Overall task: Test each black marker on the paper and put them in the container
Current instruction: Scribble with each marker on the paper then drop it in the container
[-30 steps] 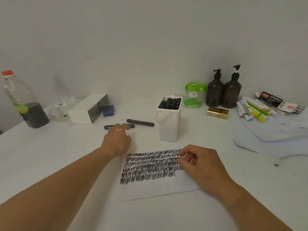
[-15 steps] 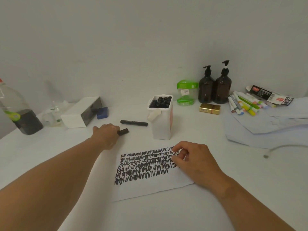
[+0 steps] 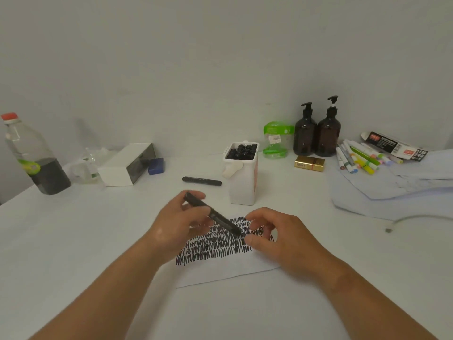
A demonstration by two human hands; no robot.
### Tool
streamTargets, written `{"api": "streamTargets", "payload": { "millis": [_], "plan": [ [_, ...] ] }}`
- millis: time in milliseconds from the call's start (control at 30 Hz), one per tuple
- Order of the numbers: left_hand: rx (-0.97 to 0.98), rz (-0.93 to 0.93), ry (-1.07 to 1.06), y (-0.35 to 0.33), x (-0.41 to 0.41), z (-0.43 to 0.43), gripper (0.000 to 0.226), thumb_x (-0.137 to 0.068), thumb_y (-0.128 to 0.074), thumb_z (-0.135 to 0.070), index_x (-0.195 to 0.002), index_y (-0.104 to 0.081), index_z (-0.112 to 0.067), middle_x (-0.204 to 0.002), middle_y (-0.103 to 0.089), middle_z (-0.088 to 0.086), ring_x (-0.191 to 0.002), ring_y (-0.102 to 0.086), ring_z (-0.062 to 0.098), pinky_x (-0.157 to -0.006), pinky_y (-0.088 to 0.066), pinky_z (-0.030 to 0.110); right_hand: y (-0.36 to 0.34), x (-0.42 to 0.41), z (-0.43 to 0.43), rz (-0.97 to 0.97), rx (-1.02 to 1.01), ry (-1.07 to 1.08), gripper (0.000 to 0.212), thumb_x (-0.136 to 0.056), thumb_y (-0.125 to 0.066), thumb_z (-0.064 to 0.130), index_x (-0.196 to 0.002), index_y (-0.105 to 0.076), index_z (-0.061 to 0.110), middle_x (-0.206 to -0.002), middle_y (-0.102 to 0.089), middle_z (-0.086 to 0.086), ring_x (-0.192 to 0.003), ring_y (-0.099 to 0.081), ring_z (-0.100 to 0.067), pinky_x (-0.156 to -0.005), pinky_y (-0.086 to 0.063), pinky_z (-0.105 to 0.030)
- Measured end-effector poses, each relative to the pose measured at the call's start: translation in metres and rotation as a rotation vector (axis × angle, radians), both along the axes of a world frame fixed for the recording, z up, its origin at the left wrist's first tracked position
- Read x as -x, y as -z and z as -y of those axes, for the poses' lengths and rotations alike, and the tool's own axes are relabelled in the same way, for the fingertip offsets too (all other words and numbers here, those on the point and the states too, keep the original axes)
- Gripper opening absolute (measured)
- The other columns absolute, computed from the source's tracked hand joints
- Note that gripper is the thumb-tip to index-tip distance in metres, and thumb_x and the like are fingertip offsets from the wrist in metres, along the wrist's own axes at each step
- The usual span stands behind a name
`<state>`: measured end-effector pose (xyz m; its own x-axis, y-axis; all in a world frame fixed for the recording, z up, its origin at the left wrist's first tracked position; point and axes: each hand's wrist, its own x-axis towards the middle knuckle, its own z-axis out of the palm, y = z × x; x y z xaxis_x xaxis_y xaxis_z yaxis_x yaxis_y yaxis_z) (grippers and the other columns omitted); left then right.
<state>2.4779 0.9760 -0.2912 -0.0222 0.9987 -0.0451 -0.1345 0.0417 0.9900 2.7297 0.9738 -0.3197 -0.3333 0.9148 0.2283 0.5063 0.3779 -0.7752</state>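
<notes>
At the far left corner of the surface (image 3: 73, 241) stands a clear bottle (image 3: 31, 155) with a red cap, dark liquid in its lower part. To its right along the far edge are some crumpled clear plastic (image 3: 90, 163), a white box (image 3: 127, 164) lying on its side and a small blue box (image 3: 156, 166) touching it.

One black marker (image 3: 201, 180) lies capped on the surface, between the blue box and the white container (image 3: 241, 182). Nearer the front, the left hand (image 3: 179, 222) grips a second marker (image 3: 213, 214), fingers curled round its barrel, so that it slants down over the paper (image 3: 228, 268) (scribbled across with rows of black zigzag).

The container stands upright just beyond the paper's far edge, packed with black marker ends (image 3: 241, 151). The right hand (image 3: 277, 239) hovers over the paper's right part, thumb and forefinger parted on either side of the held marker's lower end; whether they touch it cannot be told.

Along the far edge to the right are a green-lidded jar (image 3: 277, 139), two brown pump bottles (image 3: 316, 136) side by side and a gold box (image 3: 309, 163) in front of them. Near the far right corner lie coloured markers (image 3: 360, 159), a printed packet (image 3: 394, 146), pale sheets (image 3: 404, 190) and a grey cable (image 3: 416, 218).
</notes>
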Motion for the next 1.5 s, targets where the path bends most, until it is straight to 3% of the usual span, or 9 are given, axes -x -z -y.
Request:
{"api": "streamTargets", "payload": {
  "millis": [100, 233, 400, 600, 733, 867, 1067, 1200, 1500],
  "plan": [
    [-0.002, 0.14, 0.061, 0.013, -0.015, 0.011, 0.025, -0.089, -0.062, 0.011, -0.107, -0.062, -0.006, -0.094, -0.07, 0.024, -0.077, -0.069, 0.035, -0.07, -0.06, 0.04, -0.002, 0.002, 0.003, -0.015, 0.056, -0.048, 0.043, -0.072, -0.07, 0.063, -0.11, -0.058, 0.048, -0.101, -0.073, 0.021, -0.082, -0.063, -0.003, -0.068, -0.046, -0.011],
    [-0.034, 0.192, 0.128, 0.018, -0.02, 0.018, 0.021, -0.078, -0.073, 0.006, -0.093, -0.066, -0.007, -0.1, -0.071, 0.026, -0.082, -0.07, 0.037, -0.076, -0.06, 0.04, 0.0, 0.0, 0.002, -0.182, 0.062, 0.008, 0.023, -0.083, -0.083, 0.028, -0.096, -0.068, 0.04, -0.086, -0.075, 0.016, -0.074, -0.063, -0.004, -0.07, -0.046, -0.011],
    [-0.305, -0.596, 0.018, 0.026, -0.016, 0.027, 0.025, -0.08, -0.08, -0.006, -0.088, -0.069, -0.027, -0.086, -0.076, -0.007, -0.076, -0.07, 0.007, -0.072, -0.053, 0.021, -0.004, 0.0, 0.003, -0.362, 0.114, 0.014, 0.021, -0.078, -0.084, 0.021, -0.089, -0.075, 0.038, -0.081, -0.076, 0.011, -0.066, -0.063, -0.003, -0.062, -0.047, -0.011],
    [-0.65, -0.942, 0.137, 0.027, -0.032, 0.035, 0.027, -0.096, -0.056, -0.028, -0.12, -0.066, -0.024, -0.094, -0.067, -0.017, -0.084, -0.06, 0.001, -0.074, -0.044, 0.012, -0.005, 0.017, 0.01, -0.549, 0.177, -0.055, 0.017, -0.072, -0.08, 0.036, -0.085, -0.075, 0.027, -0.072, -0.07, 0.003, -0.054, -0.056, -0.008, -0.053, -0.045, -0.02],
    [-0.71, -0.926, 0.168, 0.025, -0.041, 0.039, 0.01, -0.103, -0.049, -0.031, -0.103, -0.057, -0.036, -0.078, -0.055, -0.029, -0.073, -0.053, -0.007, -0.064, -0.036, 0.011, -0.003, 0.026, 0.016, -0.57, 0.226, -0.066, 0.017, -0.074, -0.08, 0.034, -0.087, -0.073, 0.025, -0.069, -0.068, 0.001, -0.055, -0.051, -0.014, -0.049, -0.042, -0.025],
    [-0.7, -0.87, 0.172, 0.026, -0.045, 0.04, 0.02, -0.103, -0.044, -0.037, -0.122, -0.05, -0.041, -0.084, -0.056, -0.041, -0.073, -0.055, -0.014, -0.064, -0.036, 0.002, -0.002, 0.031, 0.018, -0.558, 0.202, -0.115, 0.006, -0.084, -0.073, 0.025, -0.09, -0.072, 0.028, -0.067, -0.068, 0.007, -0.053, -0.055, -0.006, -0.051, -0.043, -0.016],
    [-0.647, -0.825, 0.282, 0.026, -0.048, 0.044, 0.041, -0.107, -0.035, -0.044, -0.147, -0.041, -0.041, -0.105, -0.072, -0.012, -0.093, -0.068, 0.009, -0.081, -0.053, 0.025, -0.002, 0.032, 0.021, -0.545, 0.12, -0.117, 0.007, -0.08, -0.073, 0.033, -0.086, -0.071, 0.031, -0.069, -0.067, 0.012, -0.058, -0.059, -0.003, -0.056, -0.045, -0.012],
    [-0.669, -0.874, 0.184, 0.025, -0.049, 0.044, 0.03, -0.105, -0.041, -0.042, -0.121, -0.06, -0.027, -0.069, -0.056, -0.029, -0.058, -0.053, -0.002, -0.056, -0.032, 0.007, -0.004, 0.035, 0.022, -0.566, 0.209, -0.116, 0.011, -0.085, -0.07, 0.033, -0.078, -0.065, 0.026, -0.059, -0.053, 0.001, -0.051, -0.043, -0.014, -0.048, -0.037, -0.021],
    [-0.668, -0.894, 0.152, 0.02, -0.047, 0.046, 0.025, -0.103, -0.043, -0.048, -0.095, -0.058, -0.03, -0.062, -0.052, -0.031, -0.047, -0.042, 0.003, -0.05, -0.025, 0.007, -0.011, 0.035, 0.026, -0.675, 0.269, -0.192, 0.01, -0.089, -0.067, 0.02, -0.081, -0.062, 0.015, -0.064, -0.053, -0.008, -0.055, -0.036, -0.022, -0.05, -0.027, -0.034]
  ]
}}
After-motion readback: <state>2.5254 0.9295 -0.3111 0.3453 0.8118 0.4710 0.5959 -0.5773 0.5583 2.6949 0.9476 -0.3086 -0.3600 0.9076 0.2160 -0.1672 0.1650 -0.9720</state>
